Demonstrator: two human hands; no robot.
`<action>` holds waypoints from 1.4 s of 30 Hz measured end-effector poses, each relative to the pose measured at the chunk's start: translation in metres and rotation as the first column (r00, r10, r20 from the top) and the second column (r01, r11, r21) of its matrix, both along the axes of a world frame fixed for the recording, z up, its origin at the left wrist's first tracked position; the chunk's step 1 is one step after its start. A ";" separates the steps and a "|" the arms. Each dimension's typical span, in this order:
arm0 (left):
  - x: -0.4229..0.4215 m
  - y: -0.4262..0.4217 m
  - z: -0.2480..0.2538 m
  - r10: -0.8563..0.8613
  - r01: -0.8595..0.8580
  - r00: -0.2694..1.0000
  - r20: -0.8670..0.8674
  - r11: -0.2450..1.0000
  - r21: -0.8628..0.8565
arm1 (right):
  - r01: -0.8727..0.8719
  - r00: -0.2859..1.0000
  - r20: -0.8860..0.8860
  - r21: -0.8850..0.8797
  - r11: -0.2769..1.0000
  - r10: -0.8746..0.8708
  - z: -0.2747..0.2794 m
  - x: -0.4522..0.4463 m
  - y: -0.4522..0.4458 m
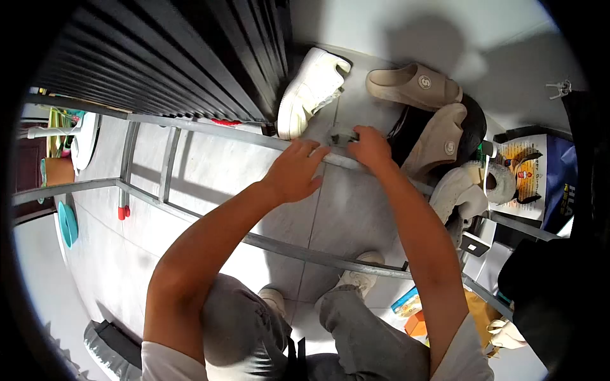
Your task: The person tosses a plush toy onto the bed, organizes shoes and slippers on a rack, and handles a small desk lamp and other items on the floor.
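A grey metal frame (305, 253) of thin bars stretches across the view in front of me. My left hand (292, 170) lies at its far bar, palm down, fingers stretched out over the metal and thumb apart. Farther right along the same bar is my right hand (370, 149), with its fingers pinched together. A small, see-through object with dark marks (343, 135) shows right at those fingertips; its kind is too blurred to tell. A white sneaker (311, 92) lies on the floor just beyond my hands.
Beige slides (416, 86) and dark shoes lie beyond my right hand. White shoes (457, 190), a printed bag (524, 171) and a small box (478, 238) crowd the right side. A black ribbed panel (171, 57) stands at upper left. My feet are under the frame.
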State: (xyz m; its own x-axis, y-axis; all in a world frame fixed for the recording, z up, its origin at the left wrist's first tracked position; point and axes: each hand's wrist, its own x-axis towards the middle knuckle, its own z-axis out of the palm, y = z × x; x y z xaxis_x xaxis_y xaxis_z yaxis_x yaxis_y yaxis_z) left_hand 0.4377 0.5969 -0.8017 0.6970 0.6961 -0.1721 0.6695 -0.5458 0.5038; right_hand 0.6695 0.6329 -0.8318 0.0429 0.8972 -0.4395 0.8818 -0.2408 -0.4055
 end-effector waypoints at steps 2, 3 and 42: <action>-0.003 0.000 0.016 0.072 -0.068 0.994 0.080 0.996 -0.054 | 0.094 0.993 -0.070 0.024 0.995 -0.092 -0.012 0.006 0.002; -0.005 -0.003 0.024 0.097 -0.093 0.989 0.114 0.995 -0.043 | 0.150 0.983 -0.122 0.089 0.985 -0.139 -0.013 0.005 0.000; -0.277 -0.068 -0.027 0.468 -0.487 0.775 -0.424 0.870 0.070 | -0.306 0.809 -0.554 -0.114 0.945 0.195 -0.016 -0.211 -0.077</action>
